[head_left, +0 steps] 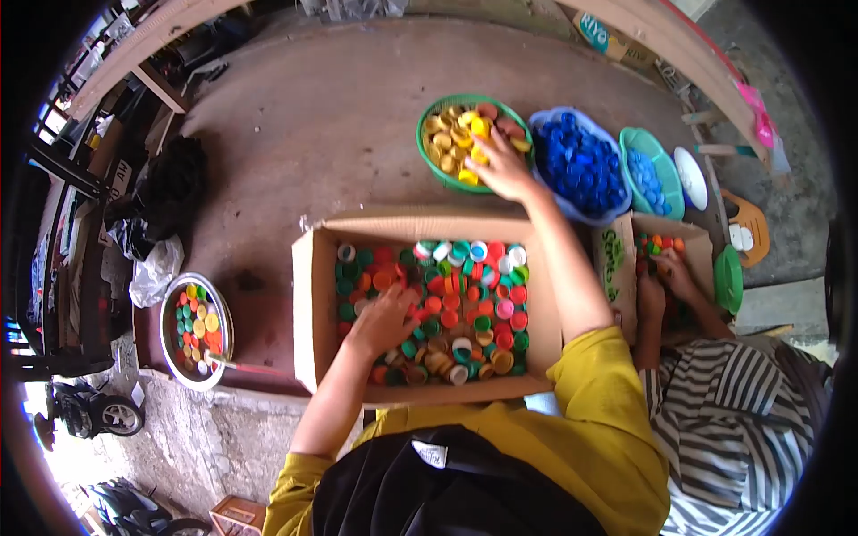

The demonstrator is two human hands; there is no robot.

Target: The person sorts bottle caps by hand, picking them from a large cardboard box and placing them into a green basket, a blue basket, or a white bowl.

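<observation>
A cardboard box (304, 304) in front of me holds many loose caps in red, green, orange, white and tan. Inside it, my left hand (386, 317) rests on the caps at the left, fingers bent around red ones. My right hand (500, 165) reaches over the green basket (429, 163) beyond the box, with its fingers spread among yellow caps (480, 129). No cap can be seen gripped between those fingers. Tan and brown caps lie in the same basket.
Right of the basket stand a bowl of dark blue caps (581, 165) and a teal bowl of light blue caps (645, 179). A co-worker in stripes (742, 411) handles caps in a smaller box (697, 232). A metal bowl (167, 335) sits at left.
</observation>
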